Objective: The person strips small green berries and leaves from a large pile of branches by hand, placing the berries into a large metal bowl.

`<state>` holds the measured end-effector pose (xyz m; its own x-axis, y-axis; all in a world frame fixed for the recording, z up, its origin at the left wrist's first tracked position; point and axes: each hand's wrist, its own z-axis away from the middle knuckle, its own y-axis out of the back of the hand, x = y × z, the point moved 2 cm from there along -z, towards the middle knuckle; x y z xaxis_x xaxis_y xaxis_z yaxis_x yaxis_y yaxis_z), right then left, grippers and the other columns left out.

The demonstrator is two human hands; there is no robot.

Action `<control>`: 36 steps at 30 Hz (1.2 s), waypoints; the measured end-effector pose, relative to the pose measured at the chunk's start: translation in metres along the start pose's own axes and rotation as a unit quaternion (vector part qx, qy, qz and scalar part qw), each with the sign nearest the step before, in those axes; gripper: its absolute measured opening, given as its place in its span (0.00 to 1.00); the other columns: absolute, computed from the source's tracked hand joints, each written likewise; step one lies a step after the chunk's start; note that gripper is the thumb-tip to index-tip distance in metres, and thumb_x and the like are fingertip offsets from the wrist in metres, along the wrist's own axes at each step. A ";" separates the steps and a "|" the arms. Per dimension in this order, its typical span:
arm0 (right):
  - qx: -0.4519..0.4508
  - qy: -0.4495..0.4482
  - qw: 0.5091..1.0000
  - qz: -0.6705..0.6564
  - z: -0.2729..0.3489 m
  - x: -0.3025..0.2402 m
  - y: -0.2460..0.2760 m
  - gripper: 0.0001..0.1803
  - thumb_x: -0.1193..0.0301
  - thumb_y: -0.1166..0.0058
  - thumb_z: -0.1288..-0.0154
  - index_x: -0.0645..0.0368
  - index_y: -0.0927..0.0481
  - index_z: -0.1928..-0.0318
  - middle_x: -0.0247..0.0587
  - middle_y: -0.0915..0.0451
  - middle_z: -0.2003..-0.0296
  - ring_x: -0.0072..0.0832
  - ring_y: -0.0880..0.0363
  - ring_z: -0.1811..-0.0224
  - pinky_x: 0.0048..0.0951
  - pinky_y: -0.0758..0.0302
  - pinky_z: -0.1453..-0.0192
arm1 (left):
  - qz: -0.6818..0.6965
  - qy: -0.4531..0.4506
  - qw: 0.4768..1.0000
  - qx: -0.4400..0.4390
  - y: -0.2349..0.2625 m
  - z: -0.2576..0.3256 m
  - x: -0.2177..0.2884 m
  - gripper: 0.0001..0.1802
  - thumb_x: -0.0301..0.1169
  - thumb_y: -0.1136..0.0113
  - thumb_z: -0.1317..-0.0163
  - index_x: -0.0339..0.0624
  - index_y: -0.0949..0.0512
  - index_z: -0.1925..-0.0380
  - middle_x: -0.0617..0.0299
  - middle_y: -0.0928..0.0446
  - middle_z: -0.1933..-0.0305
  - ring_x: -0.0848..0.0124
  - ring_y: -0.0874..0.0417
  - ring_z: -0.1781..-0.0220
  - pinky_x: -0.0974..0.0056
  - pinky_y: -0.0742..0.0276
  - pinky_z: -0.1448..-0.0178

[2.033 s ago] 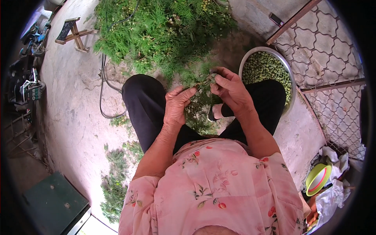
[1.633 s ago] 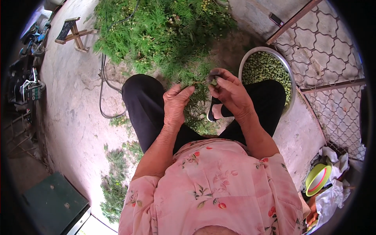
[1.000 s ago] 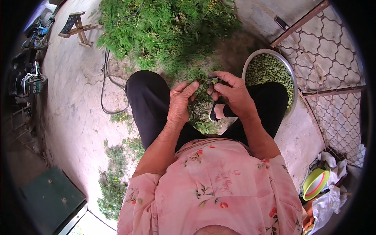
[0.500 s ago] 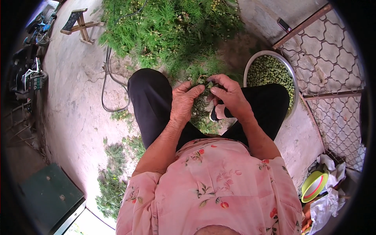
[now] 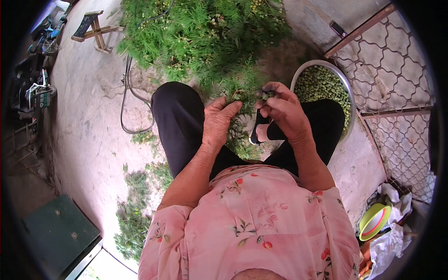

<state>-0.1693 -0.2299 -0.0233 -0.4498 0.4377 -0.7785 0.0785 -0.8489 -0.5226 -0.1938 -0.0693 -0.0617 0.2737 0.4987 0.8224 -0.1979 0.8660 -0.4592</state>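
Note:
Between my knees, my left hand (image 5: 218, 122) pinches a thin green conifer sprig (image 5: 237, 125) between thumb and fingers; its feathery leaves hang beside the hand. A short way to the right, my right hand (image 5: 290, 115) is closed on small green cones (image 5: 268, 95) at its fingertips. How many it holds I cannot tell. Beyond my right knee, partly covered by it, a round metal basin (image 5: 353, 100) holds a heap of similar green cones (image 5: 322, 84). In front of both hands lies a large pile of green conifer branches (image 5: 196, 42), some bearing cones.
A folding stool (image 5: 96, 31) stands at the far left. Near my left knee a dark cable (image 5: 123, 112) loops on the concrete floor. A phone (image 5: 338, 30) lies at the far right. More sprigs (image 5: 133, 214) lie left of me, and a yellow-green round container (image 5: 374, 222) sits at lower right.
My right hand has moved right, away from my left hand, with green cones in its fingers. The left hand stays nearly where it was, still on the sprig.

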 end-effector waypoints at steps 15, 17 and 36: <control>0.023 0.111 0.950 0.289 -0.018 0.033 -0.014 0.09 0.72 0.42 0.50 0.65 0.25 0.69 0.36 0.26 0.76 0.19 0.29 0.75 0.21 0.33 0.71 | -0.148 -0.035 0.987 -0.045 0.001 0.004 0.002 0.11 0.24 0.41 0.48 0.41 0.30 0.86 0.77 0.38 0.84 0.85 0.43 0.79 0.76 0.47 0.76; 0.013 -0.020 0.982 0.186 -0.013 0.022 -0.012 0.08 0.72 0.44 0.47 0.65 0.25 0.70 0.34 0.27 0.77 0.18 0.31 0.77 0.19 0.34 0.74 | -0.138 -0.013 0.989 -0.043 0.000 0.005 0.004 0.09 0.24 0.41 0.48 0.39 0.28 0.84 0.76 0.38 0.83 0.85 0.42 0.79 0.75 0.45 0.75; -0.037 0.252 0.870 0.423 -0.005 0.003 -0.014 0.12 0.79 0.46 0.50 0.61 0.23 0.61 0.39 0.29 0.74 0.29 0.30 0.73 0.27 0.33 0.69 | -0.402 -0.219 0.888 -0.052 0.002 0.003 -0.003 0.15 0.30 0.39 0.50 0.36 0.34 0.85 0.56 0.37 0.85 0.64 0.36 0.83 0.64 0.38 0.78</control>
<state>-0.1668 -0.2151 -0.0199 0.2416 -0.2434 -0.9394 0.2580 -0.9171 0.3040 -0.1979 -0.0696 -0.0643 -0.1094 -0.3245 0.9395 -0.0092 0.9455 0.3255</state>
